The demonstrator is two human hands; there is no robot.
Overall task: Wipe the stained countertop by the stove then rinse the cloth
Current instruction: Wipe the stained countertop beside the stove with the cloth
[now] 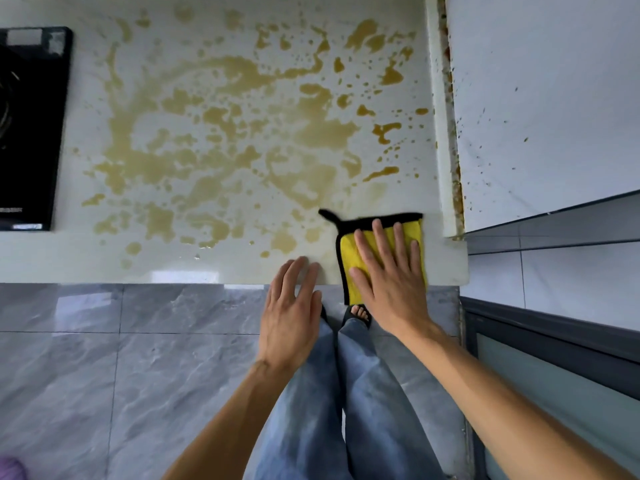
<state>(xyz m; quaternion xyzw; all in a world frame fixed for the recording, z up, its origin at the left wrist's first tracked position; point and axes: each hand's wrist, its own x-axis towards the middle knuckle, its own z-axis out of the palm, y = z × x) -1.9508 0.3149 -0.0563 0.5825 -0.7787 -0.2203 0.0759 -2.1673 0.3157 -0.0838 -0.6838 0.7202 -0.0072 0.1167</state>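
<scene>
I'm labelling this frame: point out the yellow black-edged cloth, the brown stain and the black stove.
yellow black-edged cloth [349,252], head view, bare left part.
brown stain [221,133], head view, its middle.
black stove [31,133], head view, glass top.

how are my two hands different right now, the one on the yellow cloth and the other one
The right hand lies flat on the yellow cloth, pressing it onto the countertop; the left hand touches no cloth, only reaching the countertop's front edge. The right hand sits farther onto the counter, the left mostly over the floor. Both are open with straight fingers, palms down.
</scene>
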